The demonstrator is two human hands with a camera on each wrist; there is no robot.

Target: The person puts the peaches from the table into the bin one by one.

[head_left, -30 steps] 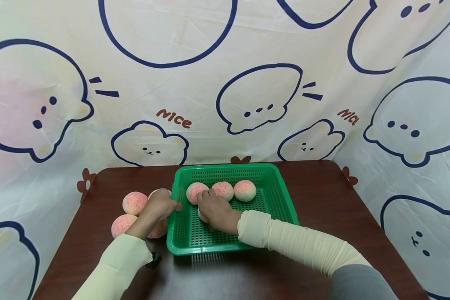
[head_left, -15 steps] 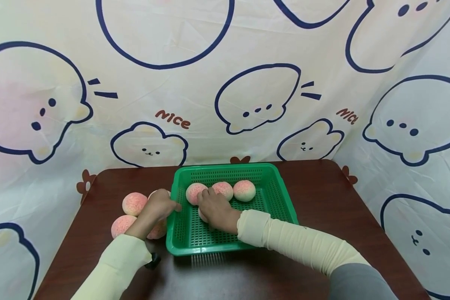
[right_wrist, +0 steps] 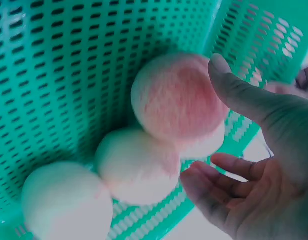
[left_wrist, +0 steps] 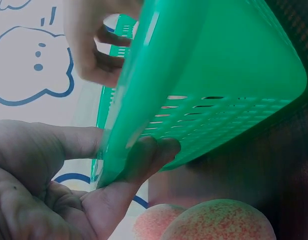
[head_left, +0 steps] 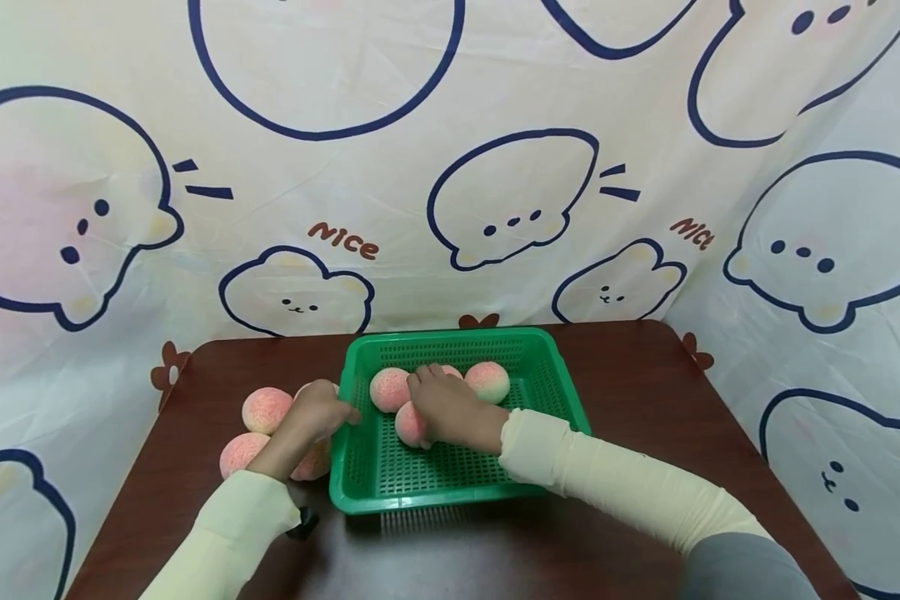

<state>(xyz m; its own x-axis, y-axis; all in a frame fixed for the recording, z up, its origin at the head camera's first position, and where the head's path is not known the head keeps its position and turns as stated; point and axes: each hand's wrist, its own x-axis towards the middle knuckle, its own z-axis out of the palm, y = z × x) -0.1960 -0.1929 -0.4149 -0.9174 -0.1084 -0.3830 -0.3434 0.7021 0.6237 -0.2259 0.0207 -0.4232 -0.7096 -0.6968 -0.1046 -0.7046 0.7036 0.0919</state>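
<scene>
A green plastic basket (head_left: 390,503) stands on the table, and my left hand (head_left: 319,410) pinches its left rim between thumb and fingers. In the left wrist view the basket wall (left_wrist: 228,55) is close up between those digits. Inside, a pink-and-cream peach (head_left: 409,424) lies in front of a row of three others. My right hand (head_left: 453,407) is over the basket just right of this front peach, partly covering the middle peach (head_left: 452,372) of the row. In the right wrist view its thumb and fingers are spread around the front peach (right_wrist: 178,97), the thumb at its edge.
Several more peaches (head_left: 267,410) sit on the dark brown table (head_left: 630,392) left of the basket, partly behind the left hand and forearm. A printed cloth (head_left: 390,283) hangs behind the table and along its sides.
My right hand has loosened from the front peach and shifted right, so more of that peach shows. The left hand keeps its hold on the basket rim.
</scene>
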